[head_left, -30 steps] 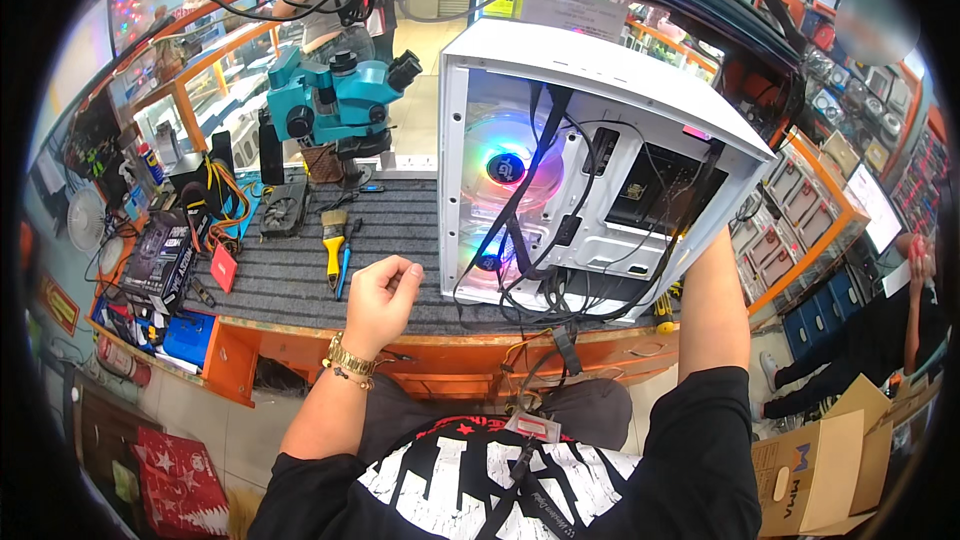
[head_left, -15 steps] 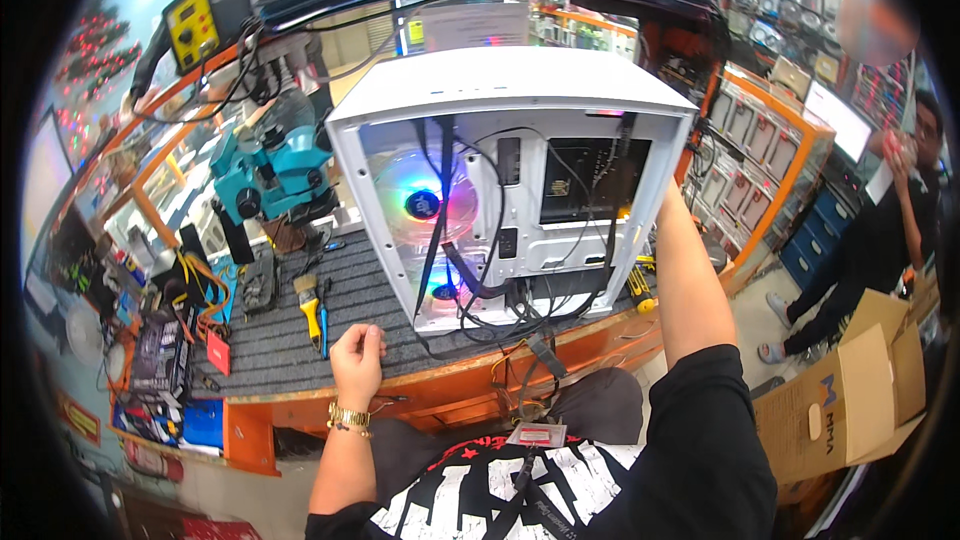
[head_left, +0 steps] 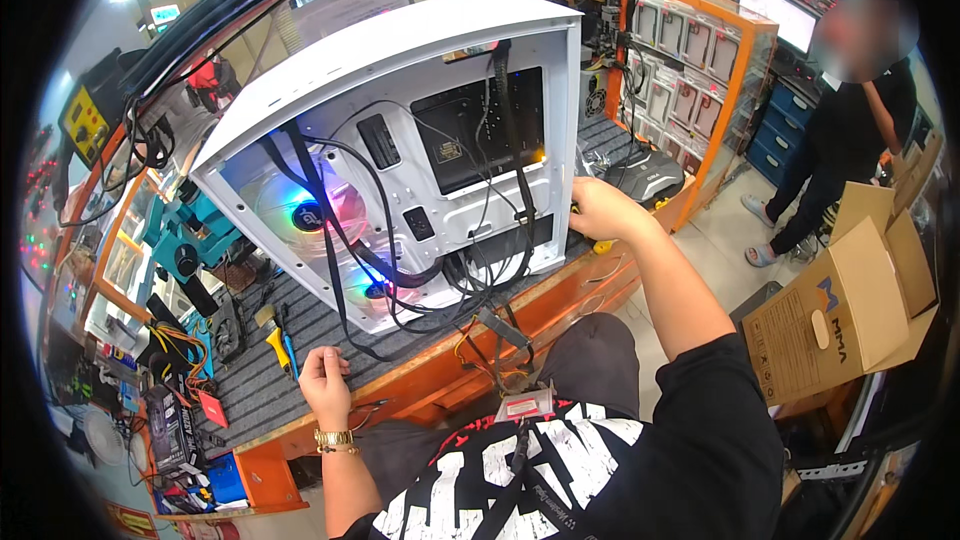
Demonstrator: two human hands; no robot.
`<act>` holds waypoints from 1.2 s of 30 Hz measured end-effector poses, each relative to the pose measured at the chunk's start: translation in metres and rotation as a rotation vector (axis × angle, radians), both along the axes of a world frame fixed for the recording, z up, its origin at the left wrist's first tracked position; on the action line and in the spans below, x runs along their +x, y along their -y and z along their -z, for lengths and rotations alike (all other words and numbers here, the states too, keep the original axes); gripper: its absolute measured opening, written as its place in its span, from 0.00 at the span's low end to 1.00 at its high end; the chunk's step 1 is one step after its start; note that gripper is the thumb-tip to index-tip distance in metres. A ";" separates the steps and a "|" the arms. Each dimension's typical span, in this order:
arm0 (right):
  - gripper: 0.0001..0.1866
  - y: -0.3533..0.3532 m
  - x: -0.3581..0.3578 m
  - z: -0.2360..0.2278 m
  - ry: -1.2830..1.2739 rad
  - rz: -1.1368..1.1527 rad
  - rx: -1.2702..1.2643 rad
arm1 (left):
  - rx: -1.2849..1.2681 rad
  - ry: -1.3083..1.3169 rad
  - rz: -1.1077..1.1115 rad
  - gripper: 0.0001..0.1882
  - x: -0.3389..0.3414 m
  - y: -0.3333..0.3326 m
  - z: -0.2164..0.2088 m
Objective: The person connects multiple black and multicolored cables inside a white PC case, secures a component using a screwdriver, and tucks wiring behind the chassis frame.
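Observation:
A white computer case (head_left: 400, 60) stands upright on the bench with its side open towards me. Inside it two clear fans (head_left: 310, 217) glow in several colours, and black cables (head_left: 470, 280) hang across the metal tray and spill out at the bottom. My right hand (head_left: 605, 212) is at the case's right edge, its fingers closed together. A small yellowish bit shows at the fingertips, but what they hold is mostly hidden. My left hand (head_left: 325, 385) is loosely curled with nothing in it, over the bench's front edge, near a yellow-handled brush (head_left: 273, 336).
A grey ribbed mat (head_left: 262, 390) covers the bench. A teal microscope (head_left: 190, 230) stands behind the case at left. A black device (head_left: 645, 178) lies to the right. An open cardboard box (head_left: 820, 330) sits at far right, and another person (head_left: 850, 130) stands beyond it.
My view has turned to the right, so the case sits further left and tilted. My right hand, hidden behind the case before, now shows at its right edge. My left hand stays loosely curled.

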State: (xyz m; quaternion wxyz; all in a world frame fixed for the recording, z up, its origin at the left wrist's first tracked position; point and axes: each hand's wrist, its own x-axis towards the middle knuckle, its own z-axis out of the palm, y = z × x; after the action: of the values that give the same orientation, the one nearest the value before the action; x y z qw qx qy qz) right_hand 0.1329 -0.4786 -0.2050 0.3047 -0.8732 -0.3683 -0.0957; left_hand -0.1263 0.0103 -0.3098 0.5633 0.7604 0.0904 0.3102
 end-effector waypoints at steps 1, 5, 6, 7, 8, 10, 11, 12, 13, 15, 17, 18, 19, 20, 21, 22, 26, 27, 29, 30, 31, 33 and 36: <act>0.19 0.002 0.001 0.001 0.020 0.057 -0.137 | 0.031 -0.017 -0.011 0.12 0.001 0.003 0.000; 0.15 -0.006 0.010 -0.007 0.128 0.091 -0.415 | 0.129 -0.025 -0.035 0.12 0.005 0.005 0.003; 0.15 -0.009 0.011 -0.011 0.134 0.079 -0.410 | 0.132 -0.023 -0.048 0.12 0.003 0.005 0.002; 0.15 -0.012 0.010 -0.016 0.121 0.059 -0.462 | 0.160 -0.041 -0.061 0.12 0.002 0.007 0.001; 0.14 -0.016 0.010 -0.021 0.111 0.036 -0.515 | 0.187 -0.060 -0.077 0.11 -0.001 0.008 -0.001; 0.14 -0.005 0.041 0.011 -0.011 -0.010 -0.522 | 0.206 -0.060 -0.089 0.11 0.005 0.014 -0.005; 0.14 -0.005 0.046 0.022 -0.009 -0.056 -0.481 | 0.243 -0.096 -0.097 0.12 0.003 0.017 -0.009; 0.13 -0.002 0.051 0.032 -0.005 -0.096 -0.440 | 0.280 -0.127 -0.100 0.12 0.003 0.019 -0.012; 0.14 0.000 0.058 0.043 -0.028 -0.082 -0.472 | 0.294 -0.127 -0.103 0.12 0.004 0.019 -0.013; 0.15 0.003 0.057 0.046 -0.048 -0.074 -0.442 | 0.297 -0.129 -0.105 0.12 0.004 0.022 -0.013; 0.16 0.006 0.052 0.044 -0.042 -0.098 -0.385 | 0.300 -0.130 -0.103 0.12 0.005 0.022 -0.013; 0.16 0.003 0.048 0.038 -0.041 -0.108 -0.383 | 0.329 -0.131 -0.112 0.12 0.003 0.020 -0.012; 0.15 0.000 0.043 0.031 -0.046 -0.095 -0.408 | 0.359 -0.132 -0.120 0.12 0.001 0.018 -0.011; 0.15 0.001 0.040 0.027 -0.054 -0.072 -0.435 | 0.358 -0.133 -0.118 0.12 0.002 0.018 -0.009; 0.15 0.002 0.041 0.028 -0.055 -0.070 -0.436 | 0.337 -0.129 -0.113 0.12 0.003 0.017 -0.008; 0.15 0.003 0.043 0.028 -0.053 -0.090 -0.426 | 0.316 -0.126 -0.108 0.12 0.004 0.017 -0.006; 0.15 0.001 0.034 0.017 -0.058 -0.085 -0.454 | 0.352 -0.115 -0.118 0.12 0.005 0.014 -0.002; 0.15 0.002 0.033 0.016 -0.059 -0.086 -0.455 | 0.368 -0.108 -0.119 0.11 0.005 0.015 -0.003; 0.15 0.003 0.030 0.015 -0.044 -0.083 -0.418 | 0.383 -0.103 -0.121 0.11 0.005 0.014 -0.003; 0.15 0.003 0.028 0.013 -0.046 -0.084 -0.419 | 0.406 -0.119 -0.101 0.09 0.005 0.011 -0.002; 0.15 0.003 0.027 0.011 -0.028 -0.088 -0.395 | 0.429 -0.135 -0.081 0.08 0.004 0.009 -0.002; 0.15 0.004 0.028 0.009 -0.013 -0.092 -0.373 | 0.437 -0.135 -0.082 0.07 0.004 0.011 -0.004; 0.17 0.015 0.031 0.009 -0.010 -0.017 -0.500 | 0.449 -0.127 -0.090 0.07 0.004 0.013 -0.007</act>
State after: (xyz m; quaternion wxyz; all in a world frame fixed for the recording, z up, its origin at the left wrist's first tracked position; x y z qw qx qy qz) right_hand 0.1636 -0.4939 -0.2144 0.0819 -0.9187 -0.3864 0.0054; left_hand -0.1226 -0.0029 -0.3030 0.3588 0.8799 0.0880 0.2988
